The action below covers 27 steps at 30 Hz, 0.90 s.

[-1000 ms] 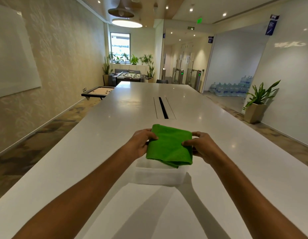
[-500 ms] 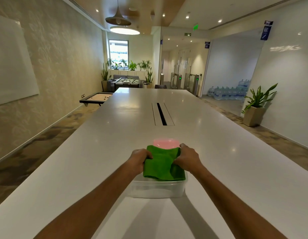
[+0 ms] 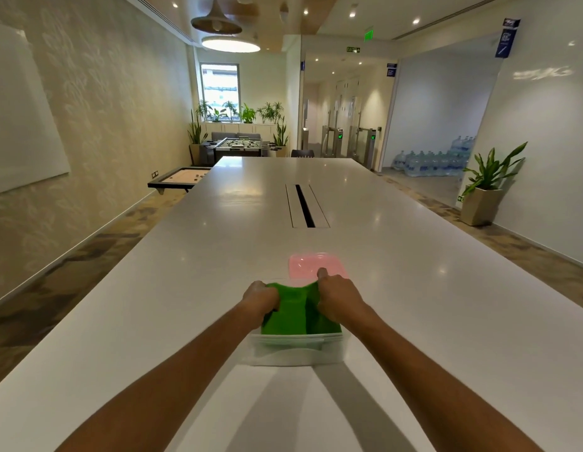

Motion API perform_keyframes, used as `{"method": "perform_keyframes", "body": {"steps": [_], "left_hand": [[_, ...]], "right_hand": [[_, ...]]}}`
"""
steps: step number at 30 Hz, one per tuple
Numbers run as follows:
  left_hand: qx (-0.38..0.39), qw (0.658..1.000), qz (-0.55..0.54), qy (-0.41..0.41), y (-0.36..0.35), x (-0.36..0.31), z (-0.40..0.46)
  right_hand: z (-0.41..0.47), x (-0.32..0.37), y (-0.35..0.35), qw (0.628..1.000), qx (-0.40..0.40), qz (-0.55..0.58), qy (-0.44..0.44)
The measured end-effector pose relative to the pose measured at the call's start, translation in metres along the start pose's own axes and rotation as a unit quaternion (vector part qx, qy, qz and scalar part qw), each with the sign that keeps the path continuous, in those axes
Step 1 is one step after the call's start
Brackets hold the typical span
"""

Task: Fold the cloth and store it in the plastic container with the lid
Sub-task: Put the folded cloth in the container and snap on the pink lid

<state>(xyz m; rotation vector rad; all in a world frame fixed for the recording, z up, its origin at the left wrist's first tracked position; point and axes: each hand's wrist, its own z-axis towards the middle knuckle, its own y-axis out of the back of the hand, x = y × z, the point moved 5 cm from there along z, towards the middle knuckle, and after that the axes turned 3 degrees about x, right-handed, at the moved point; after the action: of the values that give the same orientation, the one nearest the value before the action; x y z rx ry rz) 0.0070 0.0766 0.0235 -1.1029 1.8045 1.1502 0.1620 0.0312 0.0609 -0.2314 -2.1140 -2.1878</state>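
A folded green cloth [image 3: 296,316] sits down inside a clear plastic container [image 3: 295,352] on the white table, in front of me. My left hand [image 3: 261,300] grips the cloth's left side and my right hand [image 3: 339,296] grips its right side, both pressing it into the container. The cloth bunches between my hands and its lower part shows through the clear wall. A pink lid [image 3: 316,265] lies flat on the table just beyond the container, partly hidden by my right hand.
The long white table [image 3: 186,288] runs away from me, with a dark cable slot [image 3: 305,206] in its middle. A potted plant [image 3: 485,187] stands on the floor at the right, and a low game board [image 3: 182,177] at the left.
Both hands lowered the cloth from above the container down into it and came closer together. The pink lid behind came into view.
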Motion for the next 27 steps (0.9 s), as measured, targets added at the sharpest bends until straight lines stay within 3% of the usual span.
{"method": "perform_keyframes", "body": {"steps": [5,10,14,20,27], "left_hand": [[-0.046,0.972,0.224,-0.051,-0.002,-0.002,-0.001],[-0.078,0.887,0.423,-0.170,-0.018,-0.014,-0.008],[-0.009,0.863,0.430,-0.265,-0.030,-0.023,-0.007],[0.098,0.857,0.454,-0.225,-0.037,-0.007,-0.004],[0.129,0.847,0.466,-0.221,-0.038,-0.004,0.001]], "right_hand": [[-0.004,0.008,-0.006,0.998,-0.008,-0.066,0.006],[-0.005,0.019,-0.009,0.987,-0.048,-0.154,0.012],[0.000,0.024,-0.020,0.991,-0.028,-0.125,0.050],[0.004,0.011,-0.034,0.990,0.114,-0.076,0.046],[0.002,0.011,-0.029,0.988,0.110,-0.077,0.075]]}}
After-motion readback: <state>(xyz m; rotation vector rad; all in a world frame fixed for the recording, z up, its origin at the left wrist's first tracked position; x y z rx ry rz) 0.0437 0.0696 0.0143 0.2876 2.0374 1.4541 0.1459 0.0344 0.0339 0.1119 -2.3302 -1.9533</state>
